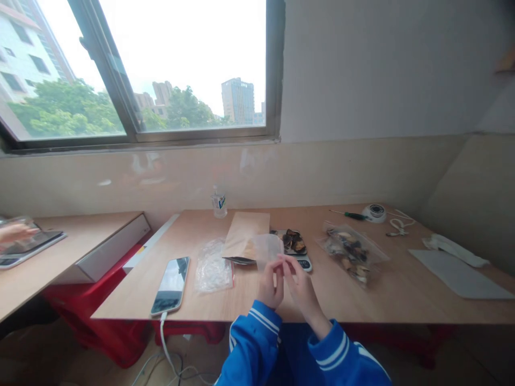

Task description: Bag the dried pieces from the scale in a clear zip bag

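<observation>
Both my hands are raised over the front of the wooden table (362, 305), pinching a small clear plastic bag (267, 247) between them. My left hand (270, 284) grips its lower left edge, my right hand (300, 287) its lower right edge. Just behind the bag lies a small scale (300, 257) carrying dark dried pieces (293, 241), partly covered by a brown paper envelope (245, 235). To the right rests a clear bag of dried pieces (352, 249). A pile of empty clear bags (212, 265) is to the left.
A phone (172, 284) on a white cable lies at the front left. At the back stand a small bottle (219, 202), a green-handled screwdriver (351, 215), a round white device (375, 212). White sheets (458, 273) lie right. Another person's hand (14, 233) rests on the neighbouring desk.
</observation>
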Demonstrator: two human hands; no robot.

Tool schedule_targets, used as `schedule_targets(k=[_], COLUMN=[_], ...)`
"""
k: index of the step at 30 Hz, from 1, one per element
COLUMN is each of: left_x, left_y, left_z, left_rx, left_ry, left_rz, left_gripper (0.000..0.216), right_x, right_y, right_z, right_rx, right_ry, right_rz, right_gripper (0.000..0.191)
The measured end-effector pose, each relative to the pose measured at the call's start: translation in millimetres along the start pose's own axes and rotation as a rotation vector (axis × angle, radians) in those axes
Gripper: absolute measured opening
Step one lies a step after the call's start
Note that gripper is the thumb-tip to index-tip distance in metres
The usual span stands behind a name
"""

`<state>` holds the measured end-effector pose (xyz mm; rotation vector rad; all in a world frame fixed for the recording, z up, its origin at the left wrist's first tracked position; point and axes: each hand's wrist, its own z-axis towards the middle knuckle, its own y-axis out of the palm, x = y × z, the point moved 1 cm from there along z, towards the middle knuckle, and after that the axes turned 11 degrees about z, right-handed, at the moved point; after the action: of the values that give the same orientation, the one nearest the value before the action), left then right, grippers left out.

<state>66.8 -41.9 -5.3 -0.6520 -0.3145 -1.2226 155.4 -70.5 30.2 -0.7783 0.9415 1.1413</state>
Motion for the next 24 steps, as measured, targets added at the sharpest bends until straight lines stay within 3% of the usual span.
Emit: schedule_targets(k=[6, 11, 17, 24], left_x=[-4, -10, -15, -15], left_y=[-1, 12, 12, 8], left_z=[17, 18, 16, 17], left_rx=[-0.164, -0.075, 0.008, 0.04], left_ry=[0.21, 0.352, 0.371, 0.405], left_rz=[0.059, 0.17, 0.277, 0.295], left_gripper=[0.032, 0.03, 0.023, 0.017], right_x=[1, 8, 10, 5], right_y=[-29, -35, -27, -21], right_z=[3, -6, -17, -18], right_rx=[0.039, 0.085, 0.25, 0.198], right_ry=[0.117, 0.185, 0.234, 0.231], right_rz=[0.02, 0.052, 0.162, 0.119], right_gripper=[0.041, 0.045, 0.038, 0.033])
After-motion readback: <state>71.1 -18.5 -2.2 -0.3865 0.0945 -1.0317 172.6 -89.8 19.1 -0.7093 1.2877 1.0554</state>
